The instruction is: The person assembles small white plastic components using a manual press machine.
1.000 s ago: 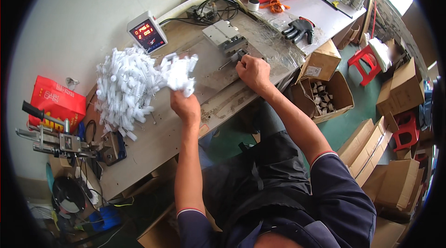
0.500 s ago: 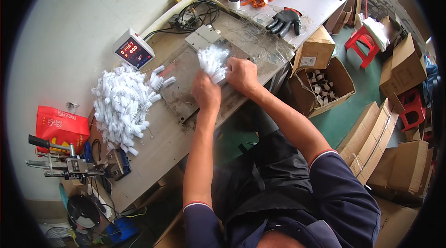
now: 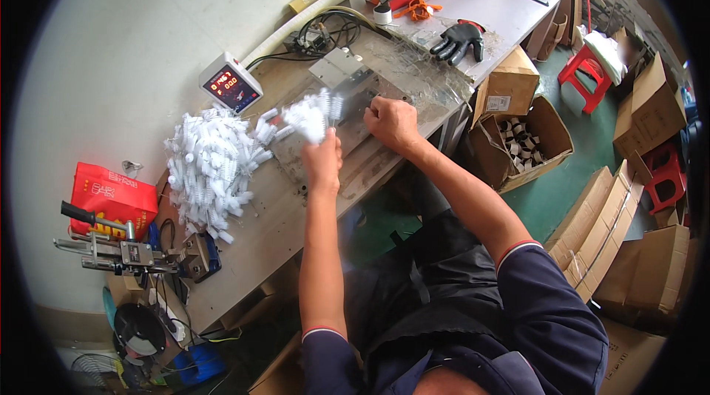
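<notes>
A bunch of small white bristle brushes (image 3: 307,117) is held upright in my left hand (image 3: 322,166), its fingers closed round the lower ends; the bunch is smeared by motion. My right hand (image 3: 392,124) is curled into a fist over the workbench's metal plate (image 3: 356,129), apart from the bunch. Whether anything small is inside that fist is hidden. To the left of the bunch lies a large heap of similar white brushes (image 3: 211,173), a few loose ones trailing toward it.
A white counter box with red digits (image 3: 231,83) stands behind the heap. A black-coated glove (image 3: 458,43) lies at the bench's far right. A lever-handled clamp device (image 3: 133,253) and red bag (image 3: 115,199) are at left. An open carton of curved pieces (image 3: 532,147) stands beside the bench.
My left hand has drawn the brush bunch leftward, away from my right hand, which stays closed near the plate. The whole view has shifted slightly.
</notes>
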Demonstrator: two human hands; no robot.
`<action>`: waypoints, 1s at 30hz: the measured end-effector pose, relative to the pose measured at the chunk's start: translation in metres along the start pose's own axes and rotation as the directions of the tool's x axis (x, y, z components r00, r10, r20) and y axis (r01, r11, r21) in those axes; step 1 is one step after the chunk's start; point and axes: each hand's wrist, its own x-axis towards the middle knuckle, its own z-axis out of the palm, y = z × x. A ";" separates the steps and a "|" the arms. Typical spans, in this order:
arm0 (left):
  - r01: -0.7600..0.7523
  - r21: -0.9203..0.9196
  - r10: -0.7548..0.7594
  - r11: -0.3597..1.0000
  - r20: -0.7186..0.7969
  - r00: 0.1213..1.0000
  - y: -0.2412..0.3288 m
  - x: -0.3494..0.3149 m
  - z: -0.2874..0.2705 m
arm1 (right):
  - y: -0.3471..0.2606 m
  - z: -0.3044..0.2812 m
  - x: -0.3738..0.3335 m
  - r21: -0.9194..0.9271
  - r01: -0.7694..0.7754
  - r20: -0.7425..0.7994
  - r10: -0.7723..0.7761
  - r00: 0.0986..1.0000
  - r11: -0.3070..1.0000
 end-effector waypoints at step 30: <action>0.222 -0.806 -0.093 0.550 0.204 0.974 -0.038 -0.017 -0.135 | -0.131 0.122 0.042 -0.035 0.493 0.575 -0.386 0.721 0.870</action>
